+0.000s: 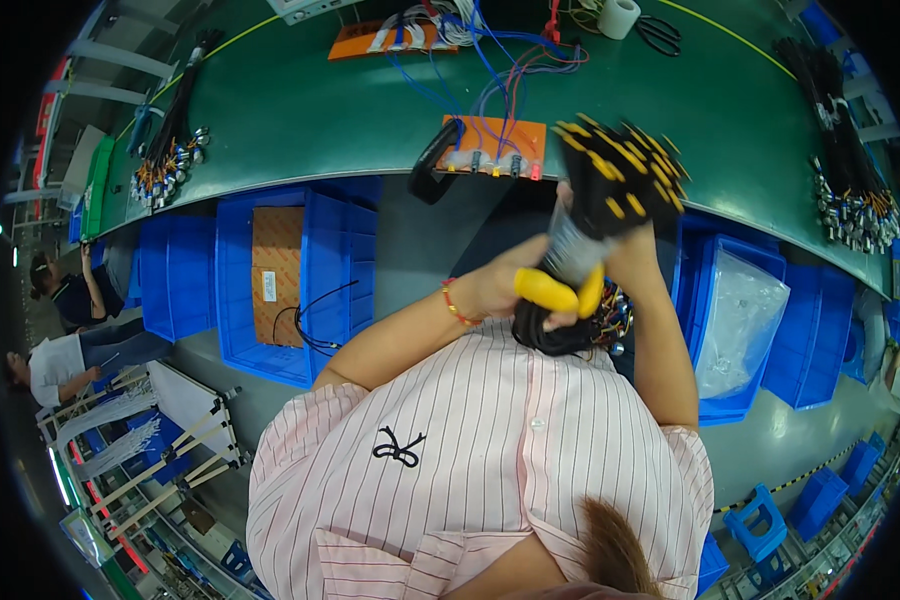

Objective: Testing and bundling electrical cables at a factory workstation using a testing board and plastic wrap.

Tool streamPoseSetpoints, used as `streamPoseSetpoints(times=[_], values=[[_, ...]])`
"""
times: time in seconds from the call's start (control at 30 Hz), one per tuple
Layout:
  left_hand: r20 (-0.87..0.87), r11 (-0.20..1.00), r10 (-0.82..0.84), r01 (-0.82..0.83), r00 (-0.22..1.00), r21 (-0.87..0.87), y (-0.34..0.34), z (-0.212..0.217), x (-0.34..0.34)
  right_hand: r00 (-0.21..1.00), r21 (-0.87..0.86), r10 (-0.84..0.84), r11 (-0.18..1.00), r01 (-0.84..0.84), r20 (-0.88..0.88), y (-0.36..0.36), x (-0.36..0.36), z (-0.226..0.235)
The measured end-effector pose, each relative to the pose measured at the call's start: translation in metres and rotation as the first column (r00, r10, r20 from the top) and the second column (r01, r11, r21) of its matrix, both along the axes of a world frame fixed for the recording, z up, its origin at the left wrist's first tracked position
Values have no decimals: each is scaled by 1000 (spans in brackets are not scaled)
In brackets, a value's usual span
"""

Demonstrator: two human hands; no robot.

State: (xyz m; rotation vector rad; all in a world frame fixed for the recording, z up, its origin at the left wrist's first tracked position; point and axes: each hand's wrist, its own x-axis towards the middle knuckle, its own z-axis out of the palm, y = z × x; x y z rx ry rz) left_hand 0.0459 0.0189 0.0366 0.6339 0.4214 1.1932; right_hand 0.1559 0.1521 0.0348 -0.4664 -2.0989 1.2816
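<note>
A thick bundle of black cables (610,190) with yellow-tipped ends stands up in front of my chest, smeared by motion at its top. Clear plastic film (574,248) wraps its middle. Below, the bundle bends back toward my shirt, showing coloured wires and metal connectors (618,325). My left hand (505,285) closes round the bundle under the film, with yellow covers (546,290) on its fingers. On the other side my right hand (630,256) grips the bundle just under the yellow-tipped ends; its fingers are partly hidden.
On the green bench (300,110) lie an orange board (500,135) with blue and red wires, a black handle-shaped object (435,165), a white roll (618,18) and black scissors (660,38). More cable bundles (175,140) hang at both sides. Blue crates (240,350) stand below the bench edge.
</note>
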Motion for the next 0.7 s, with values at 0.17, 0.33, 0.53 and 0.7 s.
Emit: streamPoseSetpoints(times=[0.17, 0.33, 0.53, 0.7], values=[[-311, 868, -419, 477, 853, 139, 27, 15, 28, 870, -507, 418, 708, -493, -262, 10, -1, 48], [-388, 916, -401, 367, 830, -162, 36, 36, 36, 633, -124, 625, 660, -741, -456, 64, 44, 121], [-290, 977, -6, -57, 957, -206, 42, 34, 40, 872, 229, 489, 848, -478, 10, 64, 136, 166], [-182, 950, -248, 275, 951, 145, 51, 21, 19, 953, 8, -182, 983, 185, 243, 89, 194, 114]])
